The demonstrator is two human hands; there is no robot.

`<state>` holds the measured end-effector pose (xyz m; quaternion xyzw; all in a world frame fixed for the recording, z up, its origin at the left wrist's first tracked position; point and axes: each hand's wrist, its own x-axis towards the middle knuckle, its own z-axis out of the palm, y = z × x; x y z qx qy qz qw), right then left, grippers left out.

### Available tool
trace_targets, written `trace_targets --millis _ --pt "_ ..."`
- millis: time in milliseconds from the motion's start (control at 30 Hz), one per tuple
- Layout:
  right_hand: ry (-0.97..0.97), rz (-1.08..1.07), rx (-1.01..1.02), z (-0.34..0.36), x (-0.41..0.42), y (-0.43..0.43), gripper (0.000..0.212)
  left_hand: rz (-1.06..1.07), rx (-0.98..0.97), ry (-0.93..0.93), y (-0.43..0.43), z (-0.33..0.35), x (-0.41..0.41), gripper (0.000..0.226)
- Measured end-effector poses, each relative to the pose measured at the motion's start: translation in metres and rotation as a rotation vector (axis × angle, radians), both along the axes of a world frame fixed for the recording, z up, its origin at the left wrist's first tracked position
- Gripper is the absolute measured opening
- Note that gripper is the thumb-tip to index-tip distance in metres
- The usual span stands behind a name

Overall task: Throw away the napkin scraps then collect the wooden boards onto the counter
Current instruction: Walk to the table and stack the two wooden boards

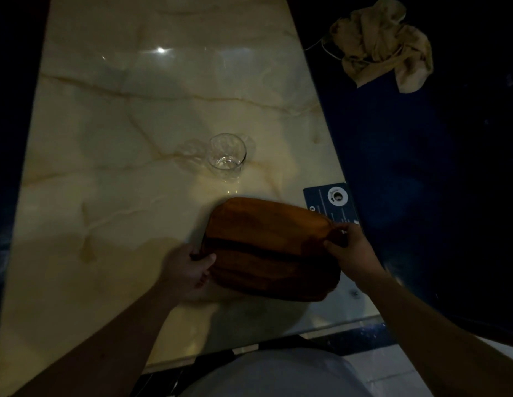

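A stack of brown wooden boards [266, 247] with rounded corners is at the near right of the cream marble table [129, 110]. My left hand [189, 270] grips the stack's left edge, thumb on top. My right hand [350, 250] pinches its right end. I cannot tell whether the stack touches the table. No napkin scraps are visible on the table.
An empty clear glass [227, 156] stands just beyond the boards, mid-table. A dark blue card with a white ring [332, 204] lies at the table's right edge, partly under the boards. A crumpled tan cloth [384, 44] lies on a dark blue seat [421, 167] to the right.
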<state>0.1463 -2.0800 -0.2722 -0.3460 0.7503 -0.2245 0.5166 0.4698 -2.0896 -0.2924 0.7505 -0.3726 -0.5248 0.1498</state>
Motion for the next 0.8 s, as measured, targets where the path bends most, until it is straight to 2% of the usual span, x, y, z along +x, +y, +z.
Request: trace_targets --millis 167,367,567,800 --pt "0.101 0.134 0.007 0.001 -0.001 -0.004 0.046 -0.023 0.012 -0.008 0.006 -0.004 0.004 0.025" --pt "0.158 0.147 -0.033 0.005 -0.003 -0.005 0.044 -0.252 -0.01 -0.207 0.002 -0.011 0.004 0.033" --pt "0.21 0.17 -0.042 0.0 -0.001 -0.003 0.045 -0.077 0.02 -0.097 0.002 -0.013 0.0 0.027" --pt "0.344 0.231 -0.004 -0.002 -0.003 -0.002 0.05 -0.103 0.041 -0.083 -0.001 -0.008 -0.001 0.026"
